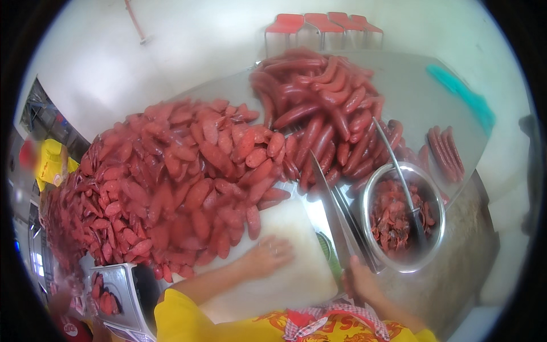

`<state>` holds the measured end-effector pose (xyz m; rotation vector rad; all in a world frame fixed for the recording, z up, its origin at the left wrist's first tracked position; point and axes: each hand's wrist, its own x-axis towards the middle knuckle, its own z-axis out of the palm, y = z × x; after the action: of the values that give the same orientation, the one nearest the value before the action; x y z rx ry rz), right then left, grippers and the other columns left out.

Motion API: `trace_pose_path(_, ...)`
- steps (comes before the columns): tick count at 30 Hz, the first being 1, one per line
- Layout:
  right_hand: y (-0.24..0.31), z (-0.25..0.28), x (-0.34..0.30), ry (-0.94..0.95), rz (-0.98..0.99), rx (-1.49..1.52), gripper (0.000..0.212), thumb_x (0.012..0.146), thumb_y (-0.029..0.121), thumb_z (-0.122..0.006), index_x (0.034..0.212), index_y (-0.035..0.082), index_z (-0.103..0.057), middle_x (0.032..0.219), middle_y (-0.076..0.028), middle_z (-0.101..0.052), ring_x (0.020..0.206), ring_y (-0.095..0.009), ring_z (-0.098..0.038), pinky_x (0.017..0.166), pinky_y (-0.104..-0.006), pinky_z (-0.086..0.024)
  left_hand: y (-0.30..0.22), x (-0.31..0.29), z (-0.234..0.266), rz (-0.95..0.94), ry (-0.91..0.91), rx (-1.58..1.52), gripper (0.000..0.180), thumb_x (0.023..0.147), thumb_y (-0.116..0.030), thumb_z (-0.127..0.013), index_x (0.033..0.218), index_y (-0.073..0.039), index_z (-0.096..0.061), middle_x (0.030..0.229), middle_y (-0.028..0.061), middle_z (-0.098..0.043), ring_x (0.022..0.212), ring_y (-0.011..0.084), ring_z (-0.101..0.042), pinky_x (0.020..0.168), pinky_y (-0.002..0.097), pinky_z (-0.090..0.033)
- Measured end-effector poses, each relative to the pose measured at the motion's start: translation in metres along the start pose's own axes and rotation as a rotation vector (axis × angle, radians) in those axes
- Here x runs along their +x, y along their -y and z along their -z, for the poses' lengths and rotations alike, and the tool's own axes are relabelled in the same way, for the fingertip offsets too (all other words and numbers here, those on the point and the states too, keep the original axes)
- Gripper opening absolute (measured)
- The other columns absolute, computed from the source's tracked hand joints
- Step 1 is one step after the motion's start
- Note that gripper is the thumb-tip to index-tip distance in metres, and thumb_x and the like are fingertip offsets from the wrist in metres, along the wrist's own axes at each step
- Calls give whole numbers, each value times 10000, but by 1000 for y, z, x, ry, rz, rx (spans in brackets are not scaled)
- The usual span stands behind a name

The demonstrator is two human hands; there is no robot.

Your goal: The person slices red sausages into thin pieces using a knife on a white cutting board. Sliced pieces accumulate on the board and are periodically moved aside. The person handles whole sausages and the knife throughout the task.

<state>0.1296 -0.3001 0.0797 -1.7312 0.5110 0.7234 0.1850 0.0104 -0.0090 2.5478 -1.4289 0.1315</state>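
Note:
My right hand (362, 279) is closed round the handle of a long knife (330, 202), its blade pointing away from me past the board's right edge. On the white cutting board (302, 228) my left hand (276, 253) lies with fingers stretched out, slightly blurred, and nothing visible in it. A big heap of obliquely cut sausage slices (188, 176) spreads over the table to the left and touches the board's far side. Behind the knife are piled whole red sausages (319, 102). Something green (329, 253) shows between the board and the knife.
A steel bowl (367, 228) of reddish scraps (393, 214) stands right, with a long dark-handled metal tool (401, 176) leaning in it. Several sausages (445, 153) and a teal cloth-like item (461, 94) lie beyond. A scale (122, 296) holds slices at lower left. Someone in yellow (50, 162) stands far left.

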Motion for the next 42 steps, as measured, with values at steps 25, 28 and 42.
trace_pose_path(25,-68,-3,62,159,93,-120,462,962,271,-519,1324,-5,-444,744,-266,-582,661,-452,-554,621,-494,-451,431,255,18,1256,-15,-86,348,675,-189,-643,978,-43,-732,1112,228,-658,1093,325,-630,907,389,-506)
trace_pose_path(28,-65,-8,55,-337,737,-635,428,993,379,-448,1077,-19,-582,591,-188,-532,543,-374,-531,570,-468,-441,443,243,33,1273,-220,-510,275,609,-184,-681,852,-58,-708,936,197,-662,870,324,-626,768,400,-507)
trace_pose_path(42,-13,1,-30,29,227,170,727,969,640,-297,774,5,-594,594,-45,-546,471,-133,-509,461,-281,-422,125,59,239,832,-708,-1275,294,664,-110,-739,906,-15,-601,713,73,-615,580,189,-600,527,311,-500)
